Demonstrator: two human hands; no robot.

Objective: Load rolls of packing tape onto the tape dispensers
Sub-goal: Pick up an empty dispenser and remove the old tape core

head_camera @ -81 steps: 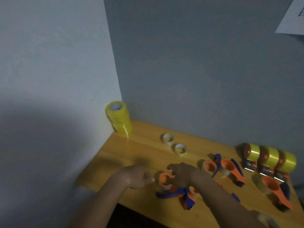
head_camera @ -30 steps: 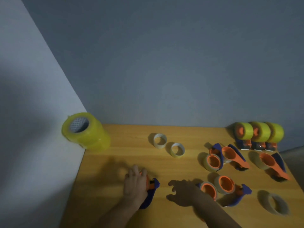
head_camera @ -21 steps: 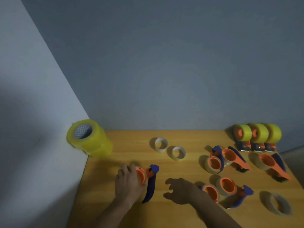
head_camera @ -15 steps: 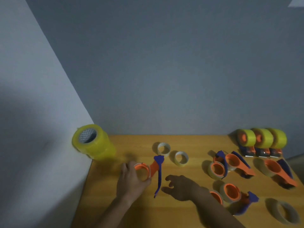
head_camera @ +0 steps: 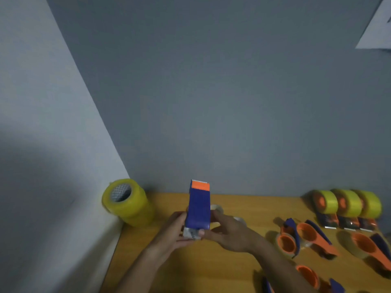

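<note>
Both hands' grip is clamped on the blue-orange dispenser, left hand [head_camera: 169, 233] and right hand [head_camera: 227, 233] holding it [head_camera: 198, 208] upright above the surface [head_camera: 211, 269], with the yellow tape rolls [head_camera: 127, 201] nearer the left hand.

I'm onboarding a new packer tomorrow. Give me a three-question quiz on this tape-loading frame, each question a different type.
1. True or false: both hands hold the blue dispenser upright above the table.
2. How many loaded dispensers with yellow rolls stand in the row at the far right?
A) two B) three C) five
3. Fill in: the stack of yellow tape rolls stands in the table's far-left ____.

Key:
1. True. The left hand and right hand grip its lower end.
2. B
3. corner
</note>
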